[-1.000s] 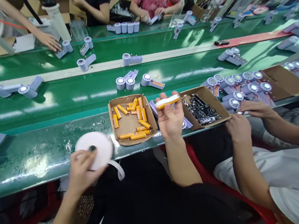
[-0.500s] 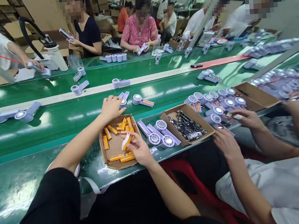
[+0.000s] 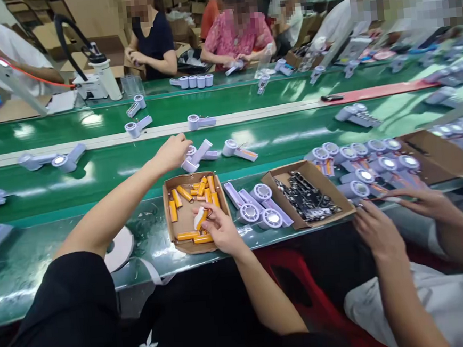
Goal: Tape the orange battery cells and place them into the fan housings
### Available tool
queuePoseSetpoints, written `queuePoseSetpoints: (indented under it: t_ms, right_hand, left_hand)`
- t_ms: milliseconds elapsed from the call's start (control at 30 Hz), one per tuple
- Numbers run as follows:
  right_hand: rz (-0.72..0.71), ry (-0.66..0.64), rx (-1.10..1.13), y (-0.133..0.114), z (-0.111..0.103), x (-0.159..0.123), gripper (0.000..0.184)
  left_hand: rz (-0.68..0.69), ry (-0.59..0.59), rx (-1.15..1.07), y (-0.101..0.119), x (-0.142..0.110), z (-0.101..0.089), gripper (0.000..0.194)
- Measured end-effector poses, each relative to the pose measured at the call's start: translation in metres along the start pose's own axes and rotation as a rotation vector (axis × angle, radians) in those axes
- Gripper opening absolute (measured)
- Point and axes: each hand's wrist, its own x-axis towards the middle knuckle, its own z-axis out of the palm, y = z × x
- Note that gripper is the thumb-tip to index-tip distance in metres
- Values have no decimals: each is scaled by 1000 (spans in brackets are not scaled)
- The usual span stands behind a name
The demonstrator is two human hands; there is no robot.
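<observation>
My left hand reaches over the green belt, its fingers closed around the round head of a pale purple handheld fan housing. Another similar housing's handle shows just behind it. My right hand pinches an orange cylindrical battery with a white strip on its side. That hand is over a shallow cardboard box where several more orange batteries lie loose. Beside the box on the right, several open fan housings rest on the bench.
A second cardboard box holds dark circuit boards. A tape roll lies left of my box. More fan housings sit along the belt. At the right, a co-worker's hands work near rows of housings. People sit across the belt.
My left hand has closed on a fan housing and its handle now tilts up. The battery stays in my right hand. The view has shifted, so the scene sits further right.
</observation>
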Motion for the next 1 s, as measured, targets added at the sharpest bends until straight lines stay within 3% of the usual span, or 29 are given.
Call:
queuePoseSetpoints:
  t_ms: [67, 167, 333, 433, 567, 633, 767, 1000]
  right_hand:
    - [8, 0, -12, 0, 0, 1, 56]
    - [0, 10, -45, -2, 0, 3, 57]
    - [0, 6, -108, -1, 1, 1, 55]
    - [-12, -7, -141, 0, 1, -1, 52]
    - [-17, -27, -171, 0, 1, -1, 49]
    - [-13, -35, -182, 0, 1, -1, 48]
    - [-5, -60, -210, -3, 1, 0, 45]
    - [-11, -66, -249, -9, 1, 0, 46]
  left_hand:
    - [35, 31, -29, -15, -20, 2, 51]
    - [91, -5, -23, -15, -30, 14, 51]
    - [-81, -96, -27, 8, -4, 30, 49]
    - [-180, -49, -16, 8, 5, 34, 54]
    - [-461, -94, -137, -16, 0, 37, 70]
    - [-548, -147, -215, -33, -8, 36, 68]
    - [-585, -134, -215, -61, -28, 31, 54]
    - [-567, -99, -142, -65, -32, 36, 74]
